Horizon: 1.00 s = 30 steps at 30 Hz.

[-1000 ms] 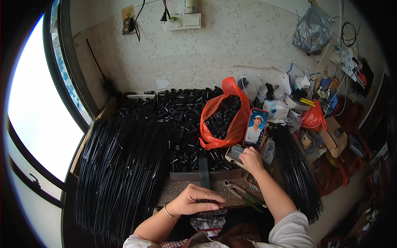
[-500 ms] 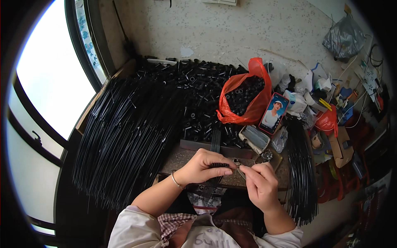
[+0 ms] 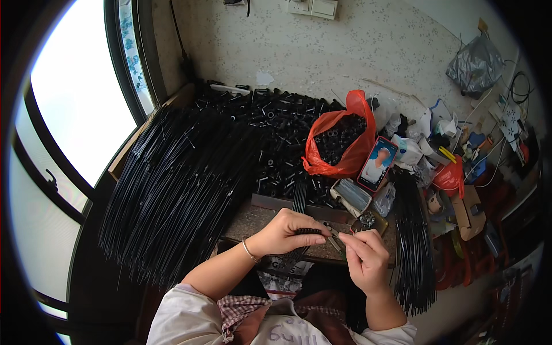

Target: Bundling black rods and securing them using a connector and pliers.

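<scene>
Left hand (image 3: 287,233) is closed around a small bundle of thin black rods (image 3: 307,232), held low over the near edge of the worktop (image 3: 247,221). Right hand (image 3: 365,259) sits just beside it, fingertips pinched at the bundle's right end; what it pinches is too small to tell. Bundle spans between both hands. Big fan of long black rods (image 3: 172,184) lies left, orange bag (image 3: 339,144) of black parts and a phone (image 3: 378,163) behind.

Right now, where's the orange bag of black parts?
Head view: the orange bag sits upper centre on the bench, between the pile of black parts and the propped phone.
</scene>
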{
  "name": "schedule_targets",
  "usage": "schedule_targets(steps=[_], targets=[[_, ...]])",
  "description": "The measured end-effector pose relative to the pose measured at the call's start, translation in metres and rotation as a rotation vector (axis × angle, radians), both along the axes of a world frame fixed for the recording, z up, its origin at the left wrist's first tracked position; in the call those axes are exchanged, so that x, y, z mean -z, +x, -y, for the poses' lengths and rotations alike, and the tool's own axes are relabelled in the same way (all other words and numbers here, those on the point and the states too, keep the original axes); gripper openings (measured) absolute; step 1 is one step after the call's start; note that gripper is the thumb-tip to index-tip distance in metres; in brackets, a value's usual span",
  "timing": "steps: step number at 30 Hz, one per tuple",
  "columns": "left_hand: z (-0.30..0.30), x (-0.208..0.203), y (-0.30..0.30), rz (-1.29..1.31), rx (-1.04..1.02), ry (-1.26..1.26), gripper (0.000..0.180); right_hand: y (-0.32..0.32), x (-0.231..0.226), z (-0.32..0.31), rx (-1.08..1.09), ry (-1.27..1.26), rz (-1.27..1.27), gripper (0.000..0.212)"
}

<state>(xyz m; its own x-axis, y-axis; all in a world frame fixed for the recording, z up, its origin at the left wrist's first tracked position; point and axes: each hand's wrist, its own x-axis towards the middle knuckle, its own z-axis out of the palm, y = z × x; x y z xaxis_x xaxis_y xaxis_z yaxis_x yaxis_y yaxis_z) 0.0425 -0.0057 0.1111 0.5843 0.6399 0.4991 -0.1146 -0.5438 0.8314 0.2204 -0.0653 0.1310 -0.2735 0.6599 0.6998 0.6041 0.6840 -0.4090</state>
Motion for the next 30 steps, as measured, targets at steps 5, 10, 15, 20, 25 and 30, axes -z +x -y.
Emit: schedule_targets(steps=[5, 10, 15, 20, 25, 30], targets=[[0.000, -0.001, 0.002, 0.024, 0.013, 0.026, 0.013, 0.001, 0.002, -0.001, -0.065, 0.074, 0.069, 0.029], [0.000, -0.002, 0.003, 0.005, 0.030, 0.039, 0.015, 0.009, -0.010, -0.010, -0.133, 0.157, 0.219, 0.034], [0.002, -0.002, 0.004, -0.017, 0.042, 0.072, 0.020, 0.016, -0.016, -0.016, -0.270, 0.047, 0.175, 0.034], [0.004, 0.000, 0.009, -0.030, 0.065, 0.108, 0.024, 0.008, -0.018, -0.009, -0.216, -0.016, 0.191, 0.033], [0.003, 0.005, 0.001, -0.092, 0.088, 0.158, 0.026, 0.005, -0.020, -0.021, -0.377, -0.020, 0.177, 0.031], [-0.001, 0.010, 0.004, -0.090, 0.237, -0.073, 0.022, -0.016, -0.022, -0.021, -0.372, -0.059, 0.103, 0.031]])
